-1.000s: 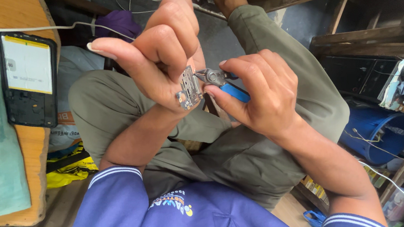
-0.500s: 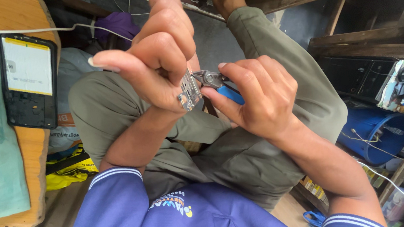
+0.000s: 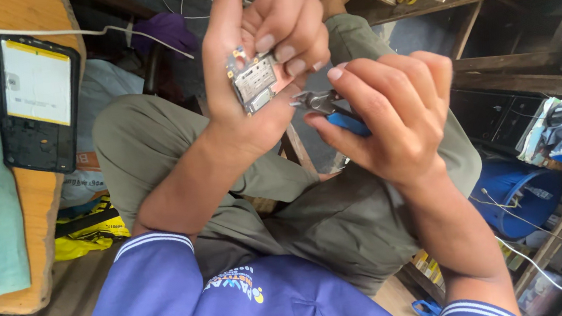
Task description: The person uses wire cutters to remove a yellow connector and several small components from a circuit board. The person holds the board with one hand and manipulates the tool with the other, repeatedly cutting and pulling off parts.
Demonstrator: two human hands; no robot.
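The left hand (image 3: 253, 78) curls its fingers (image 3: 283, 34) tight around a small circuit board (image 3: 257, 83), held above the lap. Just beside it, the right hand (image 3: 387, 120) clamps blue-handled cutters (image 3: 327, 105), tips near the board's edge. An opened phone (image 3: 38, 99) lies on the wooden table (image 3: 38, 202), well apart.

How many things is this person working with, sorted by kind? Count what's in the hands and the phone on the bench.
Circuit board, in the left hand: 1
Blue-handled cutters, in the right hand: 1
Opened phone on the wooden bench: 1
Total: 3
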